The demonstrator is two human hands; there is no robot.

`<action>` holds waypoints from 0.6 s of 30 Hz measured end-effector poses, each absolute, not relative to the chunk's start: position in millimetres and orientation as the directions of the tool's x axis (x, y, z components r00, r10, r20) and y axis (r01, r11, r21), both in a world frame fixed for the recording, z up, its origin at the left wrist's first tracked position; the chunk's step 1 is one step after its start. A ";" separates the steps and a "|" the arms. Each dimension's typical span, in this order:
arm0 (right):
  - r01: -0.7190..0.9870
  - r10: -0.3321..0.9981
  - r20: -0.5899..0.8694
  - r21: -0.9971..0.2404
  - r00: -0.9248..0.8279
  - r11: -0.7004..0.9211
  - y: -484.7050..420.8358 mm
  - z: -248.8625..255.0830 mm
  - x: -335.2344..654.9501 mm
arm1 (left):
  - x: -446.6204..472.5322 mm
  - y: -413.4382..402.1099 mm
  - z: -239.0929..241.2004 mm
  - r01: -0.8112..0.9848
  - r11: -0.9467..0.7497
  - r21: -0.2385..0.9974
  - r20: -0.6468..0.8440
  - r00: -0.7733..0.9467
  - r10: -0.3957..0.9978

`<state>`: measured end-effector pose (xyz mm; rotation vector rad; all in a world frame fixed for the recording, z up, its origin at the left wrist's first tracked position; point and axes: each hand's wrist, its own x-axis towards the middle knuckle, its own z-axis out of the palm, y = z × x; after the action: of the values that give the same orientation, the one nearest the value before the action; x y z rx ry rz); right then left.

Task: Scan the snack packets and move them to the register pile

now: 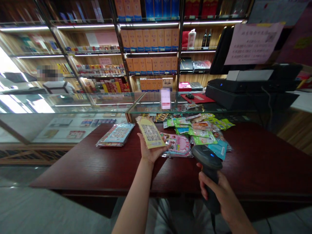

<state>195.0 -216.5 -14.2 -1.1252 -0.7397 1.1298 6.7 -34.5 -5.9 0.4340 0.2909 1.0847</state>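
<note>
My left hand (151,152) grips a flat packet with a yellow printed back (150,132), tilted up above the counter; the thumb and fingers lie along its lower edge. In my right hand (215,187) is a black barcode scanner (207,158) with a small blue light on top, its head turned toward the packet. Just beyond my left hand lies a stack of pink packets in clear wrap (180,145). A second stack of wrapped packets, the top one light blue (118,134), rests further left. Right of the pink stack is a pile of small green packets (203,135).
The dark red wooden counter (97,172) meets a glass display case (107,100) at the back. A monitor (220,52) stands on a black till (231,92) at right. A phone-like screen (166,98) glows behind the packets. A person (57,81) is at far left.
</note>
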 end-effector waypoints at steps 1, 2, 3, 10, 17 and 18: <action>-0.313 0.952 -0.074 -0.949 0.298 0.025 -216.2 -14.9 195.4 | 7.2 -35.9 -4.4 -0.778 0.408 0.477 -0.010 0.460 0.888; -0.313 0.951 -0.076 -0.949 0.298 0.022 -215.9 -15.7 195.7 | 7.8 -37.2 -2.9 -0.768 0.422 0.482 -0.001 0.481 0.877; -0.313 0.951 -0.078 -0.950 0.299 0.021 -215.5 -16.5 196.1 | 8.3 -38.5 -1.4 -0.756 0.433 0.490 0.010 0.502 0.865; -0.318 0.953 -0.089 -0.948 0.290 0.009 -214.8 -20.9 198.0 | 10.3 -41.0 3.0 -0.669 0.440 0.599 0.027 0.566 0.824; -0.295 0.961 -0.083 -0.956 0.262 -0.003 -217.7 -16.6 196.2 | 29.1 -30.7 -8.8 -0.549 0.081 0.832 0.020 0.176 0.984; -0.281 0.964 -0.079 -0.960 0.255 -0.005 -218.3 -16.5 196.1 | 30.7 -29.9 -9.4 -0.553 -0.004 0.833 0.082 0.117 0.990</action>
<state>196.1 -218.3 -16.5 -1.1455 -0.7902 1.1629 30.7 -29.9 -9.4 0.8629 0.6569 1.3633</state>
